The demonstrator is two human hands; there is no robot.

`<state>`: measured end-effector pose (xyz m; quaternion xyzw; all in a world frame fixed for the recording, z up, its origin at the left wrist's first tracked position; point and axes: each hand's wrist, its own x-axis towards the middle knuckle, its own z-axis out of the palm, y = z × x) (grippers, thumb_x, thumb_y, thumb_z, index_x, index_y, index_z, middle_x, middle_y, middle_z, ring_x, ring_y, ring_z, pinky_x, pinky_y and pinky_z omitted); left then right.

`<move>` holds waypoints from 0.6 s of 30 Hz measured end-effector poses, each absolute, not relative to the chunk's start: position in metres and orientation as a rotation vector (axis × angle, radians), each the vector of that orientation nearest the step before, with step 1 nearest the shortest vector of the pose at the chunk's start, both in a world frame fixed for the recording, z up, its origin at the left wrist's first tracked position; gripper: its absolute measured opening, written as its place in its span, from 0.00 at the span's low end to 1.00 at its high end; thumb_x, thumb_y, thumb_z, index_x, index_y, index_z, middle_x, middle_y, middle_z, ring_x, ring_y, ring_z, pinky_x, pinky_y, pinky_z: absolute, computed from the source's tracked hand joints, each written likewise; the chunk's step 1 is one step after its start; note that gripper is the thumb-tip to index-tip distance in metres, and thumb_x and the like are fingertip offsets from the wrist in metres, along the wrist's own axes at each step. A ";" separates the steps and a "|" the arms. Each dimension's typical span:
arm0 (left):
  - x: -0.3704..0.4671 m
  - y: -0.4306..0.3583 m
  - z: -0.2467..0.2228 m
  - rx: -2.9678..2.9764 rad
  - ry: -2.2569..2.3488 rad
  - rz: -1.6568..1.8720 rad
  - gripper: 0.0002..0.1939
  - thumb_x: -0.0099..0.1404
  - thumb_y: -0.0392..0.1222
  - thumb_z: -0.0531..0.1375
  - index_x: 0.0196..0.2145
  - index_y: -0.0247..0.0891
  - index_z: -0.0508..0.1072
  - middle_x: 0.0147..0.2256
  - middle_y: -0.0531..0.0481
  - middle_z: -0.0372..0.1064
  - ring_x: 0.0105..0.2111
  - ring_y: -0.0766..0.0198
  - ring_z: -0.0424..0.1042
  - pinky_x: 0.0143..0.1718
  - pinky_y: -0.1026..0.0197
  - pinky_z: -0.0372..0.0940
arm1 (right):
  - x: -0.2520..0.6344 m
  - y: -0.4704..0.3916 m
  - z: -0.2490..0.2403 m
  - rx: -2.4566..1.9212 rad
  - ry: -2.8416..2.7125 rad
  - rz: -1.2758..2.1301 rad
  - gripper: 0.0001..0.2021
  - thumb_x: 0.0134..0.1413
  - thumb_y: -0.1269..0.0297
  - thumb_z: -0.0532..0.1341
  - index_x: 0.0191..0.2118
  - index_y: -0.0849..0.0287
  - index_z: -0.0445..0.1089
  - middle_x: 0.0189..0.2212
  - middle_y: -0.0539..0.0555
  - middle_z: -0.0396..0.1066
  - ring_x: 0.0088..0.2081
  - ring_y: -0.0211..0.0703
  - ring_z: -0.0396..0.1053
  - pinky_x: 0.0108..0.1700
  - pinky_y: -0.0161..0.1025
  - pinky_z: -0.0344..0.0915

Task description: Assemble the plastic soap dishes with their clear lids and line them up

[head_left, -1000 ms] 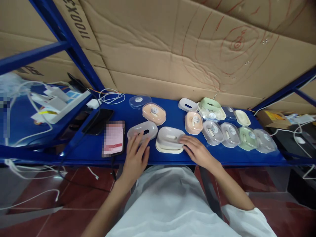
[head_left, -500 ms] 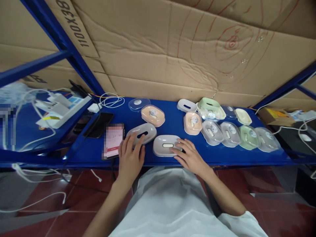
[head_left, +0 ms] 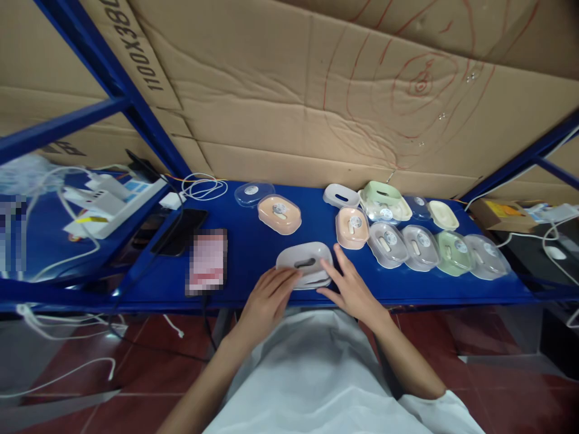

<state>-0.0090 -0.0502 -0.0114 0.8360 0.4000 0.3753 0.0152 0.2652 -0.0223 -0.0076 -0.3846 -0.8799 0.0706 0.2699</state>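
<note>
In front of me a grey oval soap dish tray with a slot [head_left: 312, 250] lies over a second grey soap dish piece [head_left: 314, 284], whose rim shows beneath the near edge. The two look slightly askew. My left hand [head_left: 271, 295] grips the tray's left near edge, fingers together. At the right end is my right hand [head_left: 350, 286], its thumb and fingers spread, fingertips at the tray's side. Just behind, to the right, sits a peach soap dish with a clear lid [head_left: 351, 228]. Another lidded peach soap dish [head_left: 279, 214] stands behind and to the left.
Several lidded soap dishes [head_left: 421, 247] line the right side of the blue table. Behind them are a green slotted tray [head_left: 382, 191], a grey one [head_left: 341, 196] and a cream piece [head_left: 443, 215]. A clear lid [head_left: 254, 194], phone [head_left: 207, 262] and cable [head_left: 203, 187] lie left.
My left hand has moved right with the slotted grey tray, which now lies over the other grey piece. My right hand stays at the right end, its fingers spread wider.
</note>
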 end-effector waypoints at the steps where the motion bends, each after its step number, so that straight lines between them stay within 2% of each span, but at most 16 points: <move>1: -0.006 -0.051 -0.012 2.632 1.243 1.142 0.26 0.77 0.31 0.56 0.69 0.43 0.66 0.57 0.43 0.78 0.59 0.55 0.75 0.64 0.46 0.67 | 0.266 -0.022 -0.007 -1.018 -2.381 0.169 0.40 0.71 0.60 0.65 0.79 0.46 0.46 0.79 0.64 0.40 0.78 0.62 0.46 0.73 0.63 0.61; 5: 0.000 -0.053 -0.013 2.720 1.244 1.085 0.26 0.76 0.31 0.58 0.68 0.41 0.67 0.58 0.42 0.78 0.60 0.54 0.74 0.65 0.46 0.63 | 0.268 -0.019 -0.005 -0.965 -2.360 0.158 0.28 0.71 0.58 0.64 0.72 0.51 0.63 0.74 0.62 0.59 0.75 0.58 0.55 0.72 0.60 0.64; 9: 0.000 -0.054 -0.015 2.695 1.204 1.068 0.24 0.76 0.28 0.57 0.66 0.42 0.70 0.58 0.44 0.78 0.60 0.57 0.74 0.67 0.46 0.61 | 0.271 -0.020 -0.006 -0.924 -2.400 0.035 0.20 0.72 0.58 0.64 0.65 0.54 0.70 0.65 0.61 0.71 0.72 0.56 0.62 0.73 0.62 0.62; 15: -0.002 -0.052 -0.023 2.678 1.143 1.127 0.22 0.76 0.29 0.57 0.64 0.44 0.72 0.57 0.46 0.79 0.59 0.59 0.75 0.68 0.47 0.61 | 0.270 -0.025 0.001 -0.848 -2.494 -0.077 0.20 0.74 0.66 0.61 0.67 0.51 0.69 0.61 0.57 0.76 0.68 0.50 0.68 0.69 0.54 0.65; 18: -0.003 -0.053 -0.023 2.680 1.200 1.085 0.27 0.76 0.29 0.56 0.68 0.45 0.68 0.67 0.40 0.68 0.67 0.54 0.68 0.69 0.45 0.62 | 0.265 -0.022 0.008 -0.943 -2.502 -0.175 0.19 0.74 0.62 0.62 0.66 0.54 0.70 0.57 0.59 0.77 0.62 0.53 0.71 0.62 0.54 0.67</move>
